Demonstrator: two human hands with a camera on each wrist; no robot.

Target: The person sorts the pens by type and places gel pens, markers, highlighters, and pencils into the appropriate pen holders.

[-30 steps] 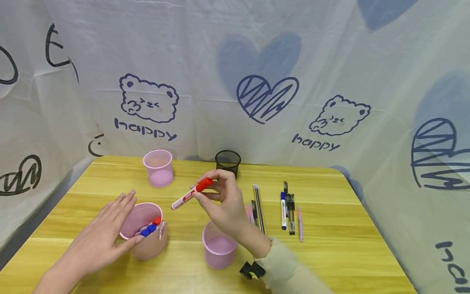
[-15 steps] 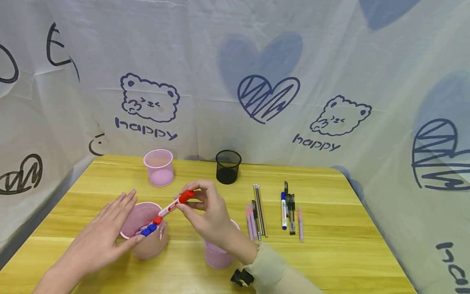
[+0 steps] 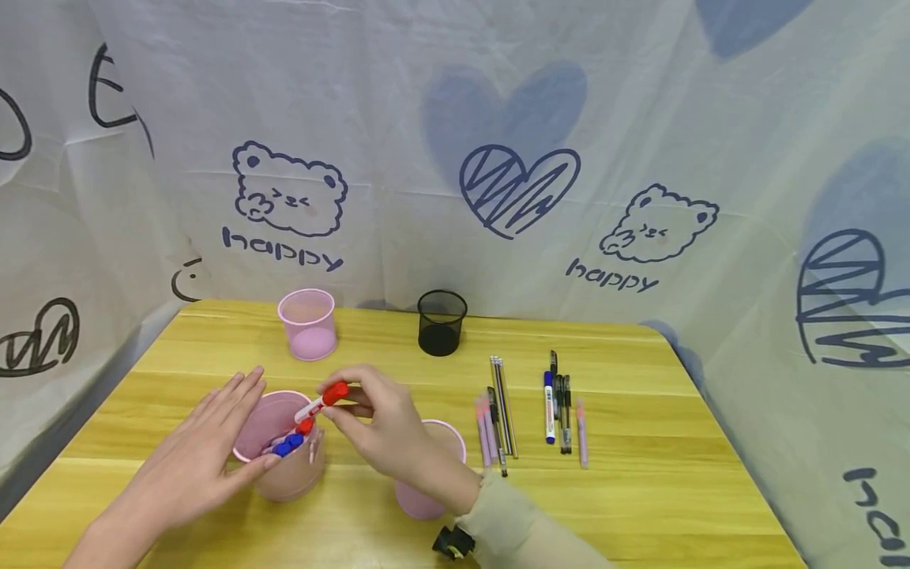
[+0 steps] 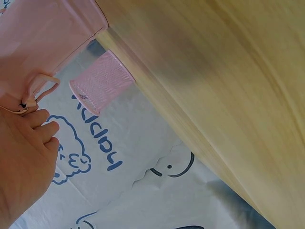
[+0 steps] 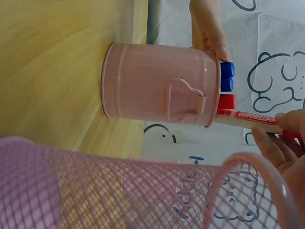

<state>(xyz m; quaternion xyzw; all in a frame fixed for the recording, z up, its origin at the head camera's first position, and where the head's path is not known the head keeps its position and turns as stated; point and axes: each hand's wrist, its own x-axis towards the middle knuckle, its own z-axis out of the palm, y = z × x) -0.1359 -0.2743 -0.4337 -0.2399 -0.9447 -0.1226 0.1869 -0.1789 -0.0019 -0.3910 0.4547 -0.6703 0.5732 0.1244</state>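
My right hand [image 3: 384, 427] pinches a red-capped whiteboard marker [image 3: 310, 409] near its cap. The marker slants, its lower end inside the mouth of a pink metal bucket [image 3: 290, 484] with a side handle. Blue-capped markers [image 3: 287, 446] and another red-capped marker [image 5: 227, 101] stick up in that bucket. My left hand [image 3: 195, 454] rests against the bucket's left side, fingers straight and thumb over the rim. In the left wrist view, the left hand [image 4: 26, 157] lies beside the bucket's other handle [image 4: 45, 86].
A pink mesh cup [image 3: 419, 498] stands under my right forearm. Farther back are another pink mesh cup [image 3: 310, 332] and a black mesh cup [image 3: 441, 328]. Pencils [image 3: 503, 407], pink-purple pens [image 3: 485, 435], black pens [image 3: 565, 415] and a blue marker [image 3: 549, 407] lie on the table [image 3: 640, 506].
My right hand has moved left and down with the red-capped marker, from above the table to the bucket's mouth. The left hand has stayed put.
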